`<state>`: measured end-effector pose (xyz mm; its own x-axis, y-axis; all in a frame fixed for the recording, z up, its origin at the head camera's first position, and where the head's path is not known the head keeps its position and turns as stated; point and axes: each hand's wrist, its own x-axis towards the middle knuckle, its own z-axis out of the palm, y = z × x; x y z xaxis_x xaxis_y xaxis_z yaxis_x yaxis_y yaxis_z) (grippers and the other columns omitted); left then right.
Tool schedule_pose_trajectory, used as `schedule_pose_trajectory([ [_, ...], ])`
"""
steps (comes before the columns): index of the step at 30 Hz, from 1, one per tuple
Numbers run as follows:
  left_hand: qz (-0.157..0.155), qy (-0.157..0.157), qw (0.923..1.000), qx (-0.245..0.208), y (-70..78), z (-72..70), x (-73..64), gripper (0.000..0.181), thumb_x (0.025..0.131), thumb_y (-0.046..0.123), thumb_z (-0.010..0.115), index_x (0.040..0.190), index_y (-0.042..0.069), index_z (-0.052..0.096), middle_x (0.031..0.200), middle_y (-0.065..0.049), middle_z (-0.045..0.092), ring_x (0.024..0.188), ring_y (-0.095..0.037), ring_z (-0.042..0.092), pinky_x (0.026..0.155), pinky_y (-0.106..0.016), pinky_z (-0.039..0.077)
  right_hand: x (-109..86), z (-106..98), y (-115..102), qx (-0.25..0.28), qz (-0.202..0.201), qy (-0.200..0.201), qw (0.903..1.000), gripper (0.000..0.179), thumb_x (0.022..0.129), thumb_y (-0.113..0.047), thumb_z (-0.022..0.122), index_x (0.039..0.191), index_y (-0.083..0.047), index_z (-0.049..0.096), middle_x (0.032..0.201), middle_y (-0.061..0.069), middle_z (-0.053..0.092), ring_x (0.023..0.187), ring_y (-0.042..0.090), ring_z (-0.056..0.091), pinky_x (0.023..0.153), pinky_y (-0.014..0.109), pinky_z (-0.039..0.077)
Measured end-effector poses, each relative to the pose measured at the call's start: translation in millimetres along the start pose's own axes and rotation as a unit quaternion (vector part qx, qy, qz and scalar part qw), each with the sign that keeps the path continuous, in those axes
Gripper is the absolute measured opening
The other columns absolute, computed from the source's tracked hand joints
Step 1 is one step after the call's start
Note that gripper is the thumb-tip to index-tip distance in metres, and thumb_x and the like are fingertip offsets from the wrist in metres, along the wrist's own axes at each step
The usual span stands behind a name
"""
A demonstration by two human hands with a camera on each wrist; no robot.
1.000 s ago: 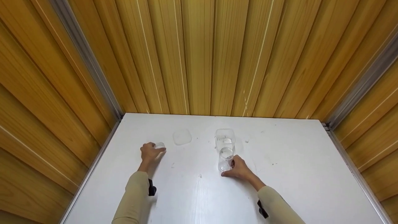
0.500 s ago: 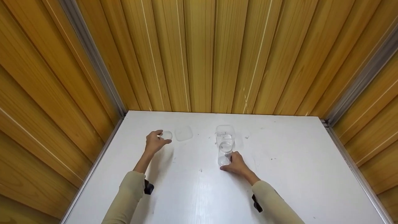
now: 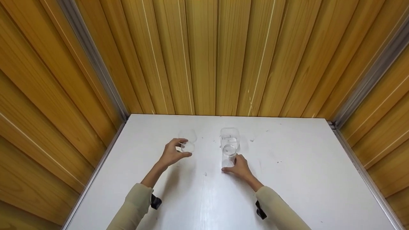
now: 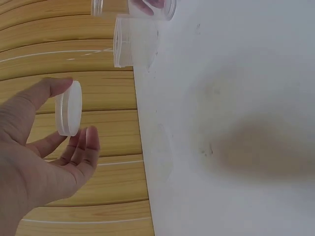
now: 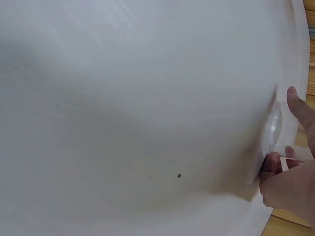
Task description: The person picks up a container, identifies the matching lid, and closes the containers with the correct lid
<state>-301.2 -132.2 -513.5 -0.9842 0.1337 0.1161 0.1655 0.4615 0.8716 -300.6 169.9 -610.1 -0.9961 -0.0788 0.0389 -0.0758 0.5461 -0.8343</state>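
Note:
My left hand point(image 3: 172, 155) pinches a round translucent screw lid point(image 3: 188, 147) by its edge, raised above the white table. In the left wrist view this lid point(image 4: 70, 109) stands on edge between thumb and fingers, its white face toward the table side. My right hand point(image 3: 240, 168) grips a clear round jar point(image 3: 228, 159) low on its side; the jar is upright on the table with its mouth bare. The right wrist view catches only the bottom of the jar point(image 5: 274, 130), partly covered by the fingers.
Just behind the jar stands a clear squarish container point(image 3: 230, 131). A flat translucent square lid point(image 3: 189, 133) lies on the table point(image 3: 294, 179) beyond my left hand. Wood-patterned panels point(image 3: 204, 64) wall in the back and both sides.
My left hand has lifted the round lid off the table at the left and carried it right, toward the jar. The right hand keeps its grip on the jar, which hardly moves.

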Motion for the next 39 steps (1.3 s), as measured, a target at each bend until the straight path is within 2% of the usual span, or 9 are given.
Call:
schedule_pose_trajectory([
  [4, 0.005, -0.024, 0.9993, -0.029, 3.1, 10.6, -1.4, 0.057, 0.074, 0.003, 0.086, 0.127, -0.002, 0.066, 0.126, -0.020, 0.060, 0.115, -0.033, 0.058, 0.091, -0.037, 0.057, -2.6, 3, 6, -0.011, -0.012, 0.018, 0.9997, 0.064, 0.070, -0.017, 0.094, 0.117, 0.010, 0.059, 0.100, 0.018, 0.059, 0.090, 0.023, 0.052, 0.081, 0.034, 0.046],
  [7, 0.009, -0.022, 0.9988, -0.042, 4.0, 17.9, -1.0, 0.060, 0.074, 0.000, 0.085, 0.130, -0.003, 0.063, 0.128, -0.022, 0.060, 0.116, -0.034, 0.058, 0.091, -0.037, 0.057, -2.4, 3, 8, -0.006, -0.016, 0.016, 0.9997, 0.060, 0.070, -0.017, 0.094, 0.112, 0.010, 0.060, 0.098, 0.017, 0.058, 0.089, 0.023, 0.051, 0.081, 0.034, 0.045],
  [13, 0.008, -0.006, 0.9973, -0.072, 4.6, 29.3, 1.0, 0.061, 0.073, -0.003, 0.085, 0.129, -0.004, 0.060, 0.129, -0.022, 0.062, 0.114, -0.034, 0.060, 0.090, -0.036, 0.057, -2.5, 1, 14, -0.008, -0.019, -0.007, 0.9998, 0.066, 0.071, -0.017, 0.093, 0.121, 0.008, 0.059, 0.106, 0.017, 0.059, 0.098, 0.025, 0.057, 0.092, 0.041, 0.050],
  [22, 0.019, -0.024, 0.9964, -0.079, 4.2, 43.7, 1.5, 0.057, 0.085, 0.011, 0.081, 0.137, 0.003, 0.060, 0.133, -0.020, 0.057, 0.121, -0.034, 0.055, 0.090, -0.031, 0.050, -1.9, 1, 18, -0.006, -0.025, -0.012, 0.9996, 0.065, 0.071, -0.016, 0.092, 0.122, 0.008, 0.059, 0.109, 0.016, 0.059, 0.100, 0.026, 0.057, 0.094, 0.042, 0.049],
  [26, 0.003, -0.025, 0.9948, -0.099, 1.6, 51.5, 0.6, 0.064, 0.086, 0.014, 0.081, 0.142, 0.002, 0.054, 0.135, -0.018, 0.057, 0.122, -0.032, 0.053, 0.090, -0.028, 0.049, -2.5, 2, 20, 0.004, -0.021, -0.012, 0.9997, 0.066, 0.072, -0.016, 0.091, 0.124, 0.007, 0.059, 0.112, 0.016, 0.059, 0.104, 0.026, 0.059, 0.097, 0.044, 0.049],
  [30, -0.022, -0.018, 0.9895, -0.142, -1.8, 59.8, 1.9, 0.065, 0.081, 0.012, 0.084, 0.137, 0.000, 0.054, 0.131, -0.018, 0.060, 0.119, -0.029, 0.056, 0.087, -0.026, 0.049, -3.2, 3, 21, 0.006, -0.023, -0.010, 0.9997, 0.065, 0.072, -0.017, 0.091, 0.124, 0.006, 0.059, 0.113, 0.016, 0.059, 0.105, 0.027, 0.059, 0.098, 0.044, 0.049],
  [34, -0.025, -0.022, 0.9836, -0.178, -3.4, 66.6, 2.1, 0.060, 0.082, 0.013, 0.083, 0.134, -0.002, 0.056, 0.130, -0.018, 0.061, 0.116, -0.026, 0.057, 0.089, -0.027, 0.047, -2.9, 3, 22, -0.002, -0.037, -0.004, 0.9993, 0.063, 0.071, -0.017, 0.091, 0.120, 0.006, 0.059, 0.112, 0.017, 0.059, 0.103, 0.026, 0.058, 0.095, 0.042, 0.049],
  [37, -0.025, -0.030, 0.9755, -0.216, -4.0, 72.3, 2.3, 0.059, 0.085, 0.012, 0.080, 0.137, -0.002, 0.055, 0.134, -0.019, 0.059, 0.119, -0.024, 0.057, 0.094, -0.027, 0.049, -2.6, 4, 23, 0.002, -0.038, 0.000, 0.9993, 0.062, 0.071, -0.016, 0.091, 0.120, 0.005, 0.060, 0.112, 0.017, 0.059, 0.103, 0.026, 0.058, 0.094, 0.040, 0.049],
  [39, -0.028, -0.037, 0.9667, -0.252, -4.2, 76.4, 2.7, 0.059, 0.087, 0.010, 0.077, 0.140, -0.002, 0.053, 0.139, -0.022, 0.056, 0.122, -0.024, 0.057, 0.097, -0.028, 0.051, -2.9, 4, 23, 0.004, -0.037, 0.001, 0.9993, 0.062, 0.071, -0.016, 0.091, 0.120, 0.006, 0.059, 0.112, 0.017, 0.059, 0.103, 0.026, 0.058, 0.094, 0.040, 0.048],
])
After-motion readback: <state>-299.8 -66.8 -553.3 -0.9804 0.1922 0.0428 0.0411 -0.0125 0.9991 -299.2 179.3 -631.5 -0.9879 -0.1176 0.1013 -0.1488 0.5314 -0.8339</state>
